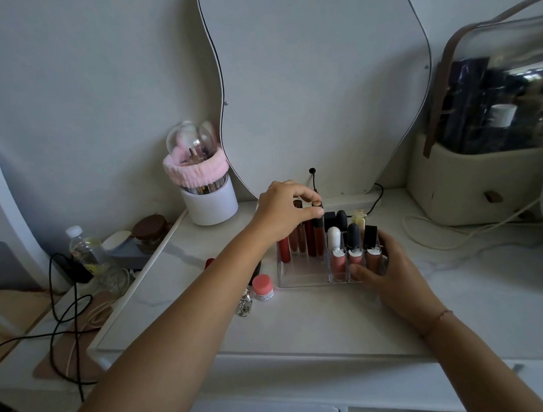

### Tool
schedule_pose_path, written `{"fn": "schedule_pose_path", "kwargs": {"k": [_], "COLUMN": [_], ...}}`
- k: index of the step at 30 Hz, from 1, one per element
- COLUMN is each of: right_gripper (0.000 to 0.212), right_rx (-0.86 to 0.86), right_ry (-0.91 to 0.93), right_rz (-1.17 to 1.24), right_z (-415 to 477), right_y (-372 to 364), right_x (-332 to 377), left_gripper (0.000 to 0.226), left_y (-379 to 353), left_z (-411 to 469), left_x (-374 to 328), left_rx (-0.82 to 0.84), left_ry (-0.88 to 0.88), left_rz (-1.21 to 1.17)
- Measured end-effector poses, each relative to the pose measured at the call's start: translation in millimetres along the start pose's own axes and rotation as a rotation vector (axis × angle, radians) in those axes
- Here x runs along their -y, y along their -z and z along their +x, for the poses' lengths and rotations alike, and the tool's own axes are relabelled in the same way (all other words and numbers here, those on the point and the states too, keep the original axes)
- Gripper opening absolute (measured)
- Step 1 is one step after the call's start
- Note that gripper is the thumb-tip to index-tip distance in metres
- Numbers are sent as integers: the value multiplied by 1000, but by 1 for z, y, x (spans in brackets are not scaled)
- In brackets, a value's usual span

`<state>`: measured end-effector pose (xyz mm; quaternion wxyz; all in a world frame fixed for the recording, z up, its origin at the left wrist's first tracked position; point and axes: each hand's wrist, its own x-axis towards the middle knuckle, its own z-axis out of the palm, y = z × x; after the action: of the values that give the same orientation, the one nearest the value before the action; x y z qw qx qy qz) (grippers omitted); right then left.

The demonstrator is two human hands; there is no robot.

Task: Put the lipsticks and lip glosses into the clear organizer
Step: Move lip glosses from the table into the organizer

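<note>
Lipsticks [353,233] and lip glosses [338,262] are being held in the clear organizer [301,277] on the vanity [300,323] below a mirror [320,79], a brown gloss [319,241] being pinched by the left hand [280,213], the organizer being gripped by the right hand [391,272].

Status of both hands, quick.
The left hand pinches the cap of a lip gloss standing in the clear organizer.
The right hand grips the clear organizer's right end.

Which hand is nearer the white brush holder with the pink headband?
Left. The left hand pinches the cap of a tall lip gloss just right of the white brush holder; the right hand grips the clear organizer at its front right corner, farther away.
</note>
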<state>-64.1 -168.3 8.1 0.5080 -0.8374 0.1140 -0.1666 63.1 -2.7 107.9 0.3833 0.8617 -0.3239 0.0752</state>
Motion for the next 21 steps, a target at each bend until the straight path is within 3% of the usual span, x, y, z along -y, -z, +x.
{"fn": "schedule_pose_path", "kwargs": {"k": [12,21], "right_gripper": [76,77], "right_rx": [8,6], "right_ry": [-1,0], "right_rz": [12,-7], "right_z": [0,1], "right_y": [0,0], "right_x": [0,-1], "left_gripper": [16,30], "left_y": [-3,-2], "left_z": [-2,-1], "left_x": [2,5], "left_rx": [-19,-21], "left_ry": [-1,18], "left_rz": [-41,-52]}}
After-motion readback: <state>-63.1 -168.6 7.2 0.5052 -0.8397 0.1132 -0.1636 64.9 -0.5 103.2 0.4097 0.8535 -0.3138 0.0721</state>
